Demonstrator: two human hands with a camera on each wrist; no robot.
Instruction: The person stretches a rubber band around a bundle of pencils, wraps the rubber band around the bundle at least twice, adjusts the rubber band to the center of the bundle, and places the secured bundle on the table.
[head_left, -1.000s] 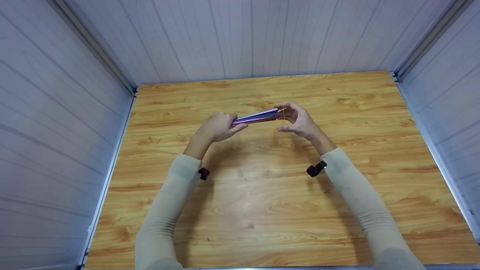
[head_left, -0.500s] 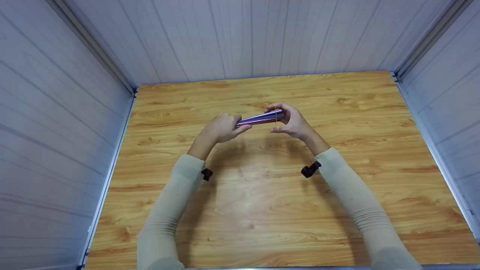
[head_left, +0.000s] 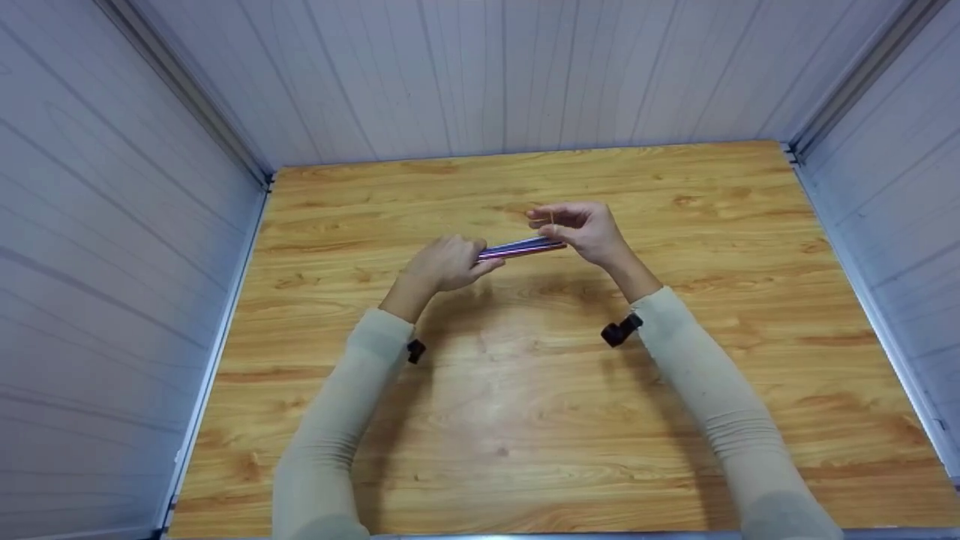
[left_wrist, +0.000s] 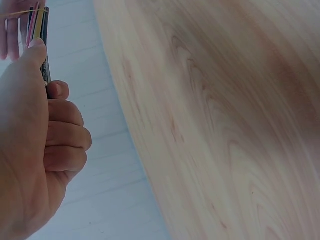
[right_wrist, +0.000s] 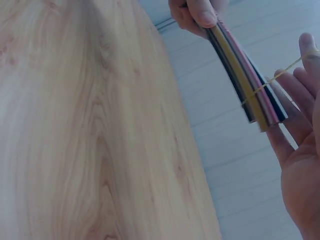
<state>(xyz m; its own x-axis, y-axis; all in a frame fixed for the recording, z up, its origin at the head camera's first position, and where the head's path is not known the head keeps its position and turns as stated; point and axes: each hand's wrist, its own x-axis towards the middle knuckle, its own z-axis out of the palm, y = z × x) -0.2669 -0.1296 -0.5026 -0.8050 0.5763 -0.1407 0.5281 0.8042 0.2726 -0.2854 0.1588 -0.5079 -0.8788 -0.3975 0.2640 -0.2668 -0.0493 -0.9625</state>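
My left hand point(head_left: 448, 264) grips one end of a bundle of pencils point(head_left: 521, 249) above the table, its fingers curled round them. The pencils are gold, pink and dark point(right_wrist: 245, 80), and their free ends point at my right hand point(head_left: 592, 231). A thin yellow rubber band point(right_wrist: 257, 90) crosses the bundle near those ends. In the right wrist view the band stretches from the pencils to my right thumb point(right_wrist: 307, 47), which is hooked in it. The other right fingers point(right_wrist: 282, 145) lie behind the pencil ends. In the left wrist view the band point(left_wrist: 22, 11) spans the bundle top.
The wood-grain table point(head_left: 480, 420) lies under both arms. Pale panel walls stand at the back point(head_left: 465, 75), left point(head_left: 112, 262) and right point(head_left: 892, 225). A small black camera sits at each wrist, the right one point(head_left: 621, 330) jutting inward.
My right hand has moved left with the band, from beyond the pencil ends to over them, and its thumb has come up towards the fingers. My left hand has shifted slightly right and nearer me.
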